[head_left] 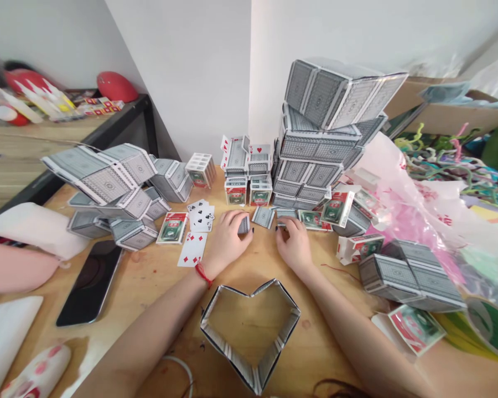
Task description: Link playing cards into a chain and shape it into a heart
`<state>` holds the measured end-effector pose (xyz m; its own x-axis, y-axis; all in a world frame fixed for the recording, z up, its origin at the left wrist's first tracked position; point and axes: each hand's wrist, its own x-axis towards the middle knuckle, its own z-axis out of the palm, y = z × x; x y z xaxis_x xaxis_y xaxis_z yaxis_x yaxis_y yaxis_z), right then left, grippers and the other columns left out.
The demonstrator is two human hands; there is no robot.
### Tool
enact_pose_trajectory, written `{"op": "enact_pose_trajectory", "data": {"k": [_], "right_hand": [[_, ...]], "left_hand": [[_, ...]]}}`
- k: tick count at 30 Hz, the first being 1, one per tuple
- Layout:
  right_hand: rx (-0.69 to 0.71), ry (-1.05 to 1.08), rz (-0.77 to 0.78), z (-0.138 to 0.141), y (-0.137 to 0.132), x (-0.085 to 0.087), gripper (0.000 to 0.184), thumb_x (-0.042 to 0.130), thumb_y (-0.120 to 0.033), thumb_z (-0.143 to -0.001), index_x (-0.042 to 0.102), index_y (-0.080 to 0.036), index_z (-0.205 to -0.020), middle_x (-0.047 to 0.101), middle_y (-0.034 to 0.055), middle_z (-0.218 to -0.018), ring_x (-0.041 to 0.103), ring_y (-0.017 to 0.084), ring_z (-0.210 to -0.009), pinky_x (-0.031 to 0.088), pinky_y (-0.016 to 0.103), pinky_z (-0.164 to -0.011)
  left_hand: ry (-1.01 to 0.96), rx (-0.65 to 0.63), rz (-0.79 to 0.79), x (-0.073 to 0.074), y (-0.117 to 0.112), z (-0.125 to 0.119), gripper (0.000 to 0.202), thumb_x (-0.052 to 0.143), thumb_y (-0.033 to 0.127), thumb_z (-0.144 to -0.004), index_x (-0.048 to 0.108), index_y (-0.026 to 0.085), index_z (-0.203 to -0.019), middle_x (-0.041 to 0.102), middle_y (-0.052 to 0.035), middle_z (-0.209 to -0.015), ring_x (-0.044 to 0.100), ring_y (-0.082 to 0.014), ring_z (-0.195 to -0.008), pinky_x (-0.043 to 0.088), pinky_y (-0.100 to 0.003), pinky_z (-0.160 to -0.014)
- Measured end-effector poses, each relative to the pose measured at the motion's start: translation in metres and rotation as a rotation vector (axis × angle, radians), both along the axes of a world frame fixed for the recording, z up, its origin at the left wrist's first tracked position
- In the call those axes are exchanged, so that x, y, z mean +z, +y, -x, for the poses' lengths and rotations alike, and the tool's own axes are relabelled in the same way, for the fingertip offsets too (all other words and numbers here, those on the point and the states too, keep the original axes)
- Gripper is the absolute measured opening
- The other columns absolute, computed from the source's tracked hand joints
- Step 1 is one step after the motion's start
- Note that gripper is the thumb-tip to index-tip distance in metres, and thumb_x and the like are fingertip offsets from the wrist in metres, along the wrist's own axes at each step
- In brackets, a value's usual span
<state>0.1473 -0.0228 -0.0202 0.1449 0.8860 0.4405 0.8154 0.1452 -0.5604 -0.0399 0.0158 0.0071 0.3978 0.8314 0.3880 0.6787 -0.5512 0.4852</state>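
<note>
My left hand [227, 239] rests on the wooden table [157, 287] with its fingers curled round a small folded playing card [244, 224]. My right hand [294, 245] lies close beside it, fingers bent down onto a grey-backed card [285, 214] flat on the table. Another folded card [263, 216] lies between the two hands, just beyond them. Between my forearms, nearer to me, sits a heart-shaped frame of folded cards [249, 331]. Loose face-up cards [197, 232] lie left of my left hand.
A tall stack of card-built blocks [323, 138] stands at the wall, and a lower pile [112, 188] is at the left. Card boxes [249, 190] sit behind my hands. A black phone [89, 284] lies at left. Another person's arm [16, 271] reaches in. Pink plastic [402, 215] covers the right.
</note>
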Motion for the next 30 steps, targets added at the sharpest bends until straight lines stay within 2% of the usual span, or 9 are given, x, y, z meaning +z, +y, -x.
{"op": "enact_pose_trajectory", "data": {"k": [4,7,10,12,15,17,20,23,30], "right_hand": [[0.009,0.027,0.004,0.003,-0.001,0.001,0.025,0.044,-0.015,-0.076,0.058,-0.019,-0.096,0.06,0.0085,-0.093,0.052,0.023,-0.088,0.043,0.036,-0.08],[0.009,0.043,0.018,0.003,-0.002,0.001,0.024,0.044,-0.015,-0.076,0.059,-0.019,-0.094,0.061,0.0074,-0.086,0.053,0.022,-0.081,0.043,0.034,-0.076],[0.017,0.049,0.038,0.002,-0.002,0.002,0.021,0.043,-0.016,-0.076,0.06,-0.019,-0.089,0.062,0.0057,-0.078,0.052,0.021,-0.075,0.043,0.033,-0.071],[0.026,0.056,0.043,0.002,-0.002,0.003,0.02,0.044,-0.016,-0.077,0.061,-0.019,-0.086,0.062,0.0048,-0.075,0.052,0.02,-0.073,0.042,0.032,-0.07],[0.032,0.069,0.045,0.001,-0.002,0.004,0.021,0.044,-0.016,-0.077,0.062,-0.019,-0.086,0.062,0.0044,-0.074,0.052,0.02,-0.073,0.042,0.031,-0.069],[0.032,0.075,0.051,0.0,-0.002,0.004,0.021,0.044,-0.017,-0.076,0.063,-0.019,-0.086,0.062,0.0044,-0.074,0.052,0.02,-0.073,0.042,0.031,-0.069],[0.028,0.089,0.056,0.0,-0.001,0.003,0.022,0.044,-0.017,-0.076,0.064,-0.019,-0.086,0.063,0.0045,-0.074,0.053,0.02,-0.073,0.043,0.03,-0.069],[0.024,0.101,0.058,0.0,-0.001,0.003,0.022,0.044,-0.018,-0.076,0.064,-0.019,-0.086,0.063,0.0045,-0.074,0.054,0.02,-0.073,0.043,0.03,-0.068],[0.024,0.11,0.077,0.0,-0.001,0.005,0.022,0.045,-0.019,-0.075,0.065,-0.019,-0.085,0.063,0.0044,-0.072,0.054,0.019,-0.07,0.043,0.029,-0.066]], "left_hand": [[0.019,-0.068,0.032,-0.007,0.005,0.002,0.057,0.053,0.033,-0.081,0.028,0.021,-0.132,0.038,-0.0096,-0.136,0.034,-0.0237,-0.127,0.036,-0.042,-0.101],[0.087,-0.043,-0.017,-0.007,0.005,0.003,0.052,0.047,0.034,-0.084,0.03,0.019,-0.131,0.037,-0.0108,-0.137,0.028,-0.0244,-0.13,0.03,-0.044,-0.105],[0.227,0.09,-0.095,-0.004,0.004,0.006,0.042,0.039,0.023,-0.087,0.036,0.013,-0.127,0.037,-0.0145,-0.137,0.024,-0.0273,-0.132,0.023,-0.048,-0.107],[0.333,0.204,-0.128,-0.002,0.005,0.011,0.043,0.039,0.019,-0.085,0.036,0.01,-0.127,0.031,-0.0187,-0.139,0.022,-0.0311,-0.132,0.021,-0.05,-0.106],[0.434,0.402,-0.12,-0.002,0.009,0.02,0.049,0.044,0.023,-0.083,0.035,0.004,-0.128,0.028,-0.0255,-0.138,0.024,-0.0378,-0.129,0.024,-0.052,-0.102],[0.479,0.484,-0.075,-0.004,0.013,0.026,0.05,0.043,0.028,-0.084,0.037,0.001,-0.125,0.037,-0.0289,-0.131,0.033,-0.0394,-0.124,0.03,-0.052,-0.097],[0.54,0.459,-0.04,-0.009,0.019,0.031,0.045,0.039,0.026,-0.086,0.04,0.0,-0.122,0.05,-0.0269,-0.119,0.045,-0.0349,-0.115,0.036,-0.046,-0.092],[0.576,0.385,-0.05,-0.01,0.021,0.031,0.038,0.035,0.016,-0.087,0.043,-0.001,-0.119,0.054,-0.0254,-0.115,0.05,-0.0303,-0.111,0.041,-0.039,-0.088],[0.604,0.277,-0.029,0.002,0.014,0.025,0.034,0.031,0.001,-0.082,0.051,0.003,-0.109,0.06,-0.0215,-0.1,0.059,-0.0274,-0.093,0.048,-0.035,-0.07]]}}
